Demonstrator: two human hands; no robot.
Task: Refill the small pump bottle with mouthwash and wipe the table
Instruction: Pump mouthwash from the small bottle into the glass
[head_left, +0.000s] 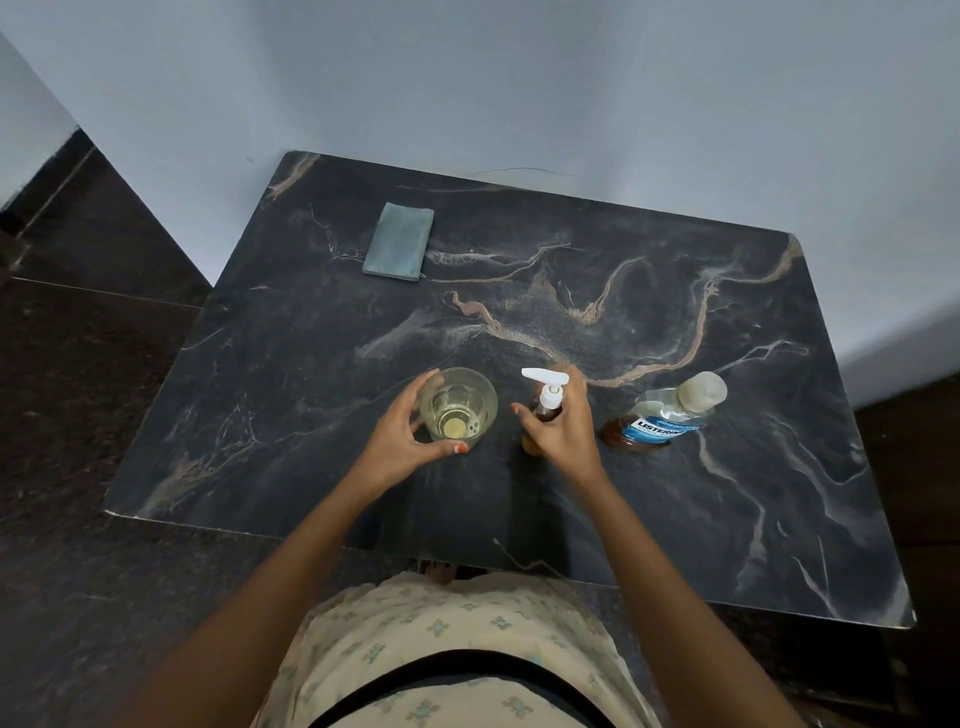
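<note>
Left hand (405, 439) curls round glass (458, 408); right hand (563, 428) wraps pump bottle (549, 400), toward tabletop (519, 499) front edge. Advise: keep bottle upright.

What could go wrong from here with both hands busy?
1. The left hand holds the glass, which has some liquid in it; a tilt could spill it.
2. The right hand grips the pump bottle with its pump on; a press might squirt onto the table.
3. The cloth lies at the far corner, slow to reach.
</note>
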